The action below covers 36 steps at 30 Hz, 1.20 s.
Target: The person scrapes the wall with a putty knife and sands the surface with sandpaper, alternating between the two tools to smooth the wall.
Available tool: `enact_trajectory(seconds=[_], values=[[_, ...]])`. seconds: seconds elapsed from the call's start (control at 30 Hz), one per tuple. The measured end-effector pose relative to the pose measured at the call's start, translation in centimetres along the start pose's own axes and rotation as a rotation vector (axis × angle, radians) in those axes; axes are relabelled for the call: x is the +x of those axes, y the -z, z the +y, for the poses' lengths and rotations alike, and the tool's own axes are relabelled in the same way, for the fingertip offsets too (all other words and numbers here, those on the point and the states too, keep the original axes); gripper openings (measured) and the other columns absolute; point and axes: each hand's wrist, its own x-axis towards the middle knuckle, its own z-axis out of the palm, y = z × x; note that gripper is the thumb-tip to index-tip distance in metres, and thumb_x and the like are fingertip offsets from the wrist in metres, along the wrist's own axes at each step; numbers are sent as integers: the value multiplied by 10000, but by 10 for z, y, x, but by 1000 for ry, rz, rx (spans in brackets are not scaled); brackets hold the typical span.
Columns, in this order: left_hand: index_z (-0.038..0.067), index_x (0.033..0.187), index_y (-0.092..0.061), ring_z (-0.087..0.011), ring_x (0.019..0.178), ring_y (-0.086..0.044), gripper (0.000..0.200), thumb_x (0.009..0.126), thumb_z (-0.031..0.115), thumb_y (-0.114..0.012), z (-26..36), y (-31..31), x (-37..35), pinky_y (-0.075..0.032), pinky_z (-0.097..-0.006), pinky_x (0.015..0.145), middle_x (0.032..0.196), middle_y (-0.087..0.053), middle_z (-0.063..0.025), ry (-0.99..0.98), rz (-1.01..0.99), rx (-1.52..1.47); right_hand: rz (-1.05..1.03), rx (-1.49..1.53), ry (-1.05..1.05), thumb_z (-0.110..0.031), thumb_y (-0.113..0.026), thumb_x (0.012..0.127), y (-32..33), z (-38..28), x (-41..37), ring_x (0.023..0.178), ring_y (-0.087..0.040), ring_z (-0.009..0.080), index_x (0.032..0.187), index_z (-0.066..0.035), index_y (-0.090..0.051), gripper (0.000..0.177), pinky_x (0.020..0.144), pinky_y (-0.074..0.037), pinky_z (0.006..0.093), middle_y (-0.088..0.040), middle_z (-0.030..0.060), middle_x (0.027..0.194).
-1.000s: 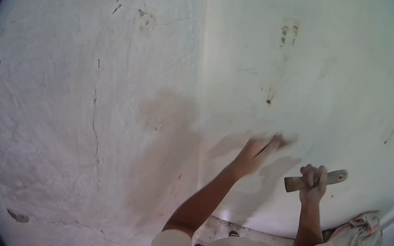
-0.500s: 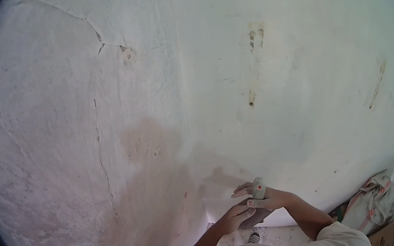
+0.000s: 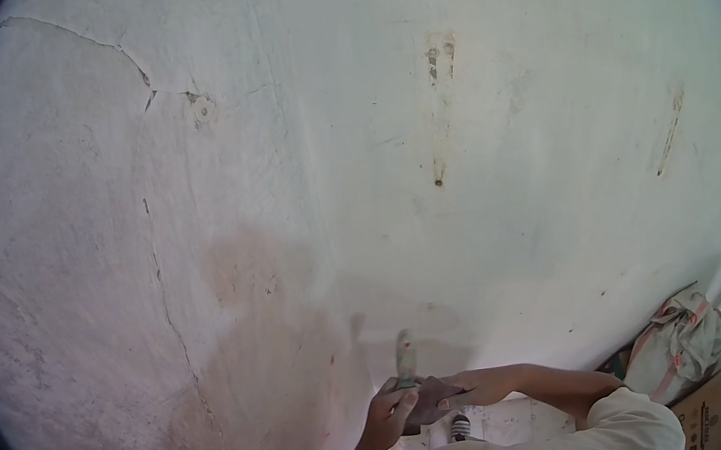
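Observation:
A putty knife with a pale green handle and a red dot is between my hands, low in front of the wall. Its handle points up, slightly blurred, and the broad dark blade lies below it. My left hand is closed around the knife where handle and blade meet. At the blade's right edge, my right hand pinches it, with some fingers hidden behind the blade.
A cracked, stained plaster wall fills most of the view, with a corner left of centre. At lower right, a crumpled whitish sack lies beside a cardboard box. A striped shoe or sock shows below my hands.
The putty knife's handle has passed from my right hand towards the left and now points up out of my left hand. My right hand has moved onto the blade. The view has shifted slightly right.

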Motion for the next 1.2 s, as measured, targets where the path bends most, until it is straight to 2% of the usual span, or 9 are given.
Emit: enact_trajectory(seconds=[0.07, 0.17, 0.2, 0.3, 0.37, 0.43, 0.53, 0.93, 1.2], values=[[-1, 1049, -701, -227, 962, -576, 201, 905, 86, -592, 1, 13, -9, -447, -321, 862, 1009, -589, -124, 35, 80, 114, -166, -178, -243, -360, -450, 1005, 21, -9, -10, 1169, -527, 244, 1347, 20, -450, 511, 1006, -405, 367, -555, 177, 1284], [50, 1081, -716, -195, 846, -580, 278, 808, 8, -681, 4, 28, -22, -470, -293, 768, 970, -587, -103, 70, 226, 178, -126, -331, 42, -274, -418, 1023, 42, -6, -34, 1204, -505, 282, 1399, -62, -446, 433, 1004, -410, 377, -524, 162, 1355], [54, 1082, -716, -190, 845, -581, 288, 801, 1, -679, 3, 31, -26, -471, -291, 768, 968, -585, -105, 71, 242, 225, 0, -240, 194, -245, -386, 1031, 52, -36, -42, 1230, -499, 291, 1408, -69, -435, 419, 1034, -401, 401, -531, 169, 1343], [67, 1092, -716, -174, 862, -589, 335, 777, -32, -661, -4, 35, -38, -476, -281, 777, 974, -579, -108, 122, 266, 274, 496, -993, 423, -119, -498, 951, 99, -74, -54, 1239, -497, 382, 1381, -97, -471, 432, 1075, -373, 477, -534, 132, 1353], [64, 1109, -708, -179, 866, -590, 352, 779, -42, -646, 6, 29, -43, -477, -282, 781, 978, -575, -109, 175, 261, 239, 662, -1438, 303, -104, -573, 872, 128, -115, -63, 1334, -418, 320, 1361, -137, -490, 498, 1113, -323, 486, -525, 71, 1372], [55, 1117, -701, -182, 889, -589, 370, 771, -59, -632, 10, 24, -47, -475, -279, 804, 991, -569, -100, 217, 266, 202, 856, -1724, 309, -171, -532, 887, 156, -144, -55, 1352, -396, 299, 1315, -109, -524, 432, 1135, -284, 475, -524, 67, 1368], [41, 1117, -696, -180, 922, -585, 392, 753, -82, -620, 2, 15, -53, -472, -272, 837, 1010, -558, -81, 249, 292, 153, 810, -2017, 358, -171, -538, 864, 201, -158, -30, 1380, -350, 288, 1341, -121, -495, 481, 1149, -256, 479, -490, 61, 1394], [82, 1134, -700, -183, 846, -578, 367, 796, -36, -617, -5, 15, -69, -470, -288, 768, 969, -570, -97, 223, 338, 202, 1060, -1979, 210, -209, -550, 877, 232, -123, -4, 1435, -221, 329, 1431, -90, -400, 586, 1123, -198, 602, -319, 66, 1529], [76, 1094, -718, -209, 797, -591, 352, 780, -29, -599, -5, 9, -61, -485, -295, 722, 922, -562, -117, 213, 256, 203, 1113, -1985, 72, -222, -554, 885, 224, -106, -3, 1436, -208, 344, 1443, -121, -387, 591, 1099, -209, 638, -306, 40, 1536]])
